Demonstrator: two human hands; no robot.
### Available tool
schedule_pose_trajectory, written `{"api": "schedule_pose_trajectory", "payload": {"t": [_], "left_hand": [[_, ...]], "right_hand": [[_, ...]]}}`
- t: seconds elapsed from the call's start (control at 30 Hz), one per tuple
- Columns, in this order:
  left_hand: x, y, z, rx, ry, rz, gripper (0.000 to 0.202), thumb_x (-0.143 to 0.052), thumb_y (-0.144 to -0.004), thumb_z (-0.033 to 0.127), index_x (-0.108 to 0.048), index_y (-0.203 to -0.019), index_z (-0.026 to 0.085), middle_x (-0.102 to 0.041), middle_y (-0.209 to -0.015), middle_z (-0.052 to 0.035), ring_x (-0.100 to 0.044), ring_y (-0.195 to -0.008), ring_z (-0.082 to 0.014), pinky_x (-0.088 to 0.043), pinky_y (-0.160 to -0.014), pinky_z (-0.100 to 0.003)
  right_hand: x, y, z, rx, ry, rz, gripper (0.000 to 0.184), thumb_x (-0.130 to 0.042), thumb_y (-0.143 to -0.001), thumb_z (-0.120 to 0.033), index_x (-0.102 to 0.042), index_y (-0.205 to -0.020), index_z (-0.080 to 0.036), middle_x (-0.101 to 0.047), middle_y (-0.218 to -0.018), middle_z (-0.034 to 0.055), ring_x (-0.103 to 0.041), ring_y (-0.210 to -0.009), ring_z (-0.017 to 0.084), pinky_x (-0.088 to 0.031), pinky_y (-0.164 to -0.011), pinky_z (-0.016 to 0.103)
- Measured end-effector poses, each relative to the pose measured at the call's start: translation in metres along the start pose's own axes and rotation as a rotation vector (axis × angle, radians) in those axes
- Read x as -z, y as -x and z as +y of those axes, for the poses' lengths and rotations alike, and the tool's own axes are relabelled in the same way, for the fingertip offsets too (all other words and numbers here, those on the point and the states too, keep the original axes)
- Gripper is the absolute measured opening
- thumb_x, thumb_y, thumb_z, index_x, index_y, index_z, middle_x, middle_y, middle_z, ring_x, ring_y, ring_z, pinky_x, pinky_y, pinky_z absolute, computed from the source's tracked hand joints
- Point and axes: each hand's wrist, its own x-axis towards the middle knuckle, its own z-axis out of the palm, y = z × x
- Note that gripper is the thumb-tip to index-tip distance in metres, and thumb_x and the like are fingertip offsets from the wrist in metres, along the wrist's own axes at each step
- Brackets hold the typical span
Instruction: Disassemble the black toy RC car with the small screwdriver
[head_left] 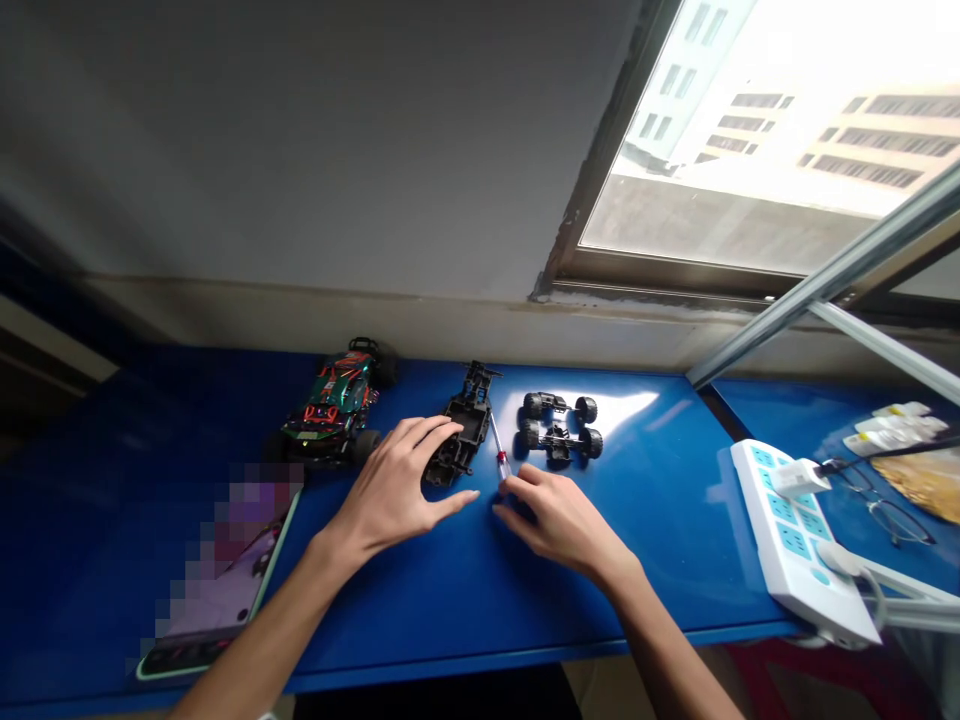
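Observation:
My left hand [397,485] reaches forward with fingers spread, its fingertips at the near end of a black toy car chassis [463,425] lying on the blue table [450,590]. My right hand [551,515] rests on the table with curled fingers pinching the red handle end of a small screwdriver [498,447], whose shaft points away beside the chassis. Two black axle sets with wheels [561,426] lie just beyond my right hand.
A green and red toy race car [337,400] stands left of the chassis. A phone or tablet [225,590] lies at the near left. On the right are a white power strip [795,540], glasses [885,505] and small tubes [896,422]. A wall and window run behind.

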Motion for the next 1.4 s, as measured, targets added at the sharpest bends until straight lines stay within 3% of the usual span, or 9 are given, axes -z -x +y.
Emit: {"api": "schedule_pose_trajectory", "payload": {"t": [0.07, 0.23, 0.4, 0.5, 0.6, 0.8, 0.9, 1.13, 1.4], "left_hand": [[0.0, 0.004, -0.005, 0.0, 0.06, 0.017, 0.066, -0.081, -0.086, 0.049, -0.058, -0.141, 0.022, -0.066, -0.143, -0.0132, -0.06, -0.132, -0.0332, -0.053, -0.113, -0.05], [-0.001, 0.007, -0.01, -0.016, 0.14, 0.006, 0.065, -0.083, -0.085, 0.047, -0.059, -0.141, 0.023, -0.068, -0.138, -0.0121, -0.062, -0.128, -0.0321, -0.055, -0.11, -0.048], [0.001, 0.004, -0.009, -0.044, 0.163, 0.007, 0.064, -0.082, -0.082, 0.056, -0.067, -0.135, 0.023, -0.069, -0.138, -0.013, -0.056, -0.128, -0.0362, -0.052, -0.11, -0.055], [0.003, -0.005, -0.009, -0.024, 0.176, 0.041, 0.05, -0.075, -0.089, 0.053, -0.073, -0.129, 0.024, -0.068, -0.141, -0.0109, -0.049, -0.136, -0.0367, -0.047, -0.116, -0.057], [0.005, -0.013, -0.009, -0.001, 0.208, 0.048, 0.045, -0.073, -0.092, 0.05, -0.073, -0.128, 0.023, -0.068, -0.14, -0.0104, -0.047, -0.14, -0.0363, -0.043, -0.12, -0.058], [-0.003, -0.011, -0.01, -0.014, 0.261, -0.001, 0.05, -0.079, -0.086, 0.045, -0.071, -0.13, 0.023, -0.069, -0.141, -0.0117, -0.045, -0.147, -0.0396, -0.042, -0.121, -0.062], [-0.007, -0.006, -0.011, -0.026, 0.266, -0.033, 0.051, -0.079, -0.086, 0.045, -0.07, -0.131, 0.023, -0.069, -0.143, -0.0112, -0.044, -0.151, -0.0391, -0.041, -0.123, -0.061], [-0.01, -0.004, -0.009, -0.029, 0.231, -0.062, 0.055, -0.08, -0.084, 0.048, -0.069, -0.132, 0.024, -0.069, -0.144, -0.01, -0.041, -0.154, -0.0392, -0.039, -0.125, -0.06], [-0.011, -0.004, -0.01, -0.033, 0.232, -0.072, 0.061, -0.088, -0.075, 0.049, -0.069, -0.128, 0.025, -0.068, -0.144, -0.0103, -0.041, -0.153, -0.0408, -0.04, -0.125, -0.06]], "right_hand": [[0.001, -0.004, -0.002, -0.013, 0.039, -0.015, 0.023, -0.053, -0.107, -0.042, -0.065, -0.104, -0.023, -0.069, -0.09, 0.0045, -0.065, -0.069, 0.019, -0.035, -0.061, 0.03], [-0.001, -0.015, -0.005, -0.076, 0.12, -0.012, 0.029, -0.051, -0.108, -0.042, -0.061, -0.128, -0.024, -0.073, -0.095, 0.0075, -0.068, -0.069, 0.021, -0.03, -0.058, 0.031], [-0.002, -0.025, -0.003, -0.095, 0.109, -0.036, 0.011, -0.055, -0.105, -0.029, -0.064, -0.108, -0.024, -0.073, -0.091, 0.0057, -0.066, -0.065, 0.018, -0.027, -0.057, 0.029], [0.01, -0.024, -0.004, -0.105, 0.076, -0.048, 0.012, -0.055, -0.098, -0.016, -0.061, -0.105, -0.023, -0.074, -0.086, 0.0035, -0.067, -0.067, 0.018, -0.03, -0.057, 0.028], [0.033, -0.019, -0.006, -0.14, 0.039, -0.022, 0.019, -0.053, -0.099, -0.017, -0.06, -0.115, -0.023, -0.073, -0.08, 0.0015, -0.065, -0.062, 0.018, -0.034, -0.055, 0.027], [0.09, -0.018, -0.013, -0.093, -0.197, 0.302, 0.009, -0.062, -0.096, -0.025, -0.069, -0.102, -0.025, -0.071, -0.074, 0.0, -0.06, -0.057, 0.014, -0.046, -0.054, 0.026], [0.102, -0.028, -0.019, -0.011, -0.298, 0.481, 0.006, -0.064, -0.091, -0.02, -0.067, -0.092, -0.024, -0.066, -0.068, -0.002, -0.053, -0.054, 0.012, -0.045, -0.052, 0.026], [0.072, -0.057, -0.025, 0.095, -0.387, 0.587, 0.013, -0.06, -0.084, -0.012, -0.065, -0.088, -0.023, -0.068, -0.071, -0.0033, -0.051, -0.052, 0.009, -0.043, -0.05, 0.024], [0.049, -0.056, -0.02, 0.092, -0.401, 0.653, 0.014, -0.059, -0.083, -0.013, -0.063, -0.087, -0.025, -0.062, -0.068, -0.0028, -0.048, -0.052, 0.012, -0.042, -0.05, 0.028]]}}
